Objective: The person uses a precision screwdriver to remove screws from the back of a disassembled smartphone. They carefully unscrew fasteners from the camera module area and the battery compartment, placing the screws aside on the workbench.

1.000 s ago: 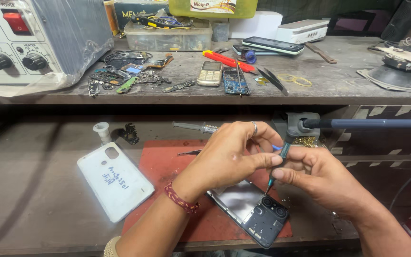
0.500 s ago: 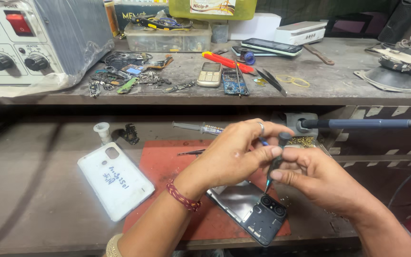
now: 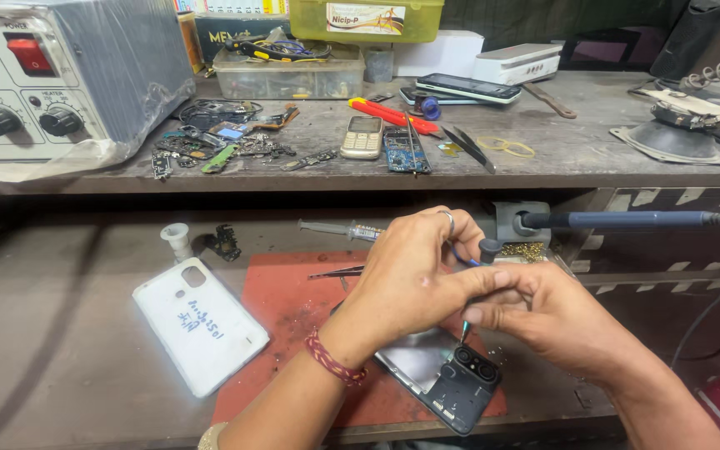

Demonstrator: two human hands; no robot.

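Both hands [image 3: 410, 279] [image 3: 556, 317] pinched the screwdriver [image 3: 470, 312] above the phone [image 3: 447, 379]; the tip seemingly needed holding upright, seated squarely.

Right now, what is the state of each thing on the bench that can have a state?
Opened phone: back cover off, lying on the red mat.
White back cover: detached, lying beside the mat.
Screwdriver: upright, tip over the phone, held by both hands.
Left hand: closed on the screwdriver.
Right hand: pinching the screwdriver.
Soldering iron: resting in its stand.
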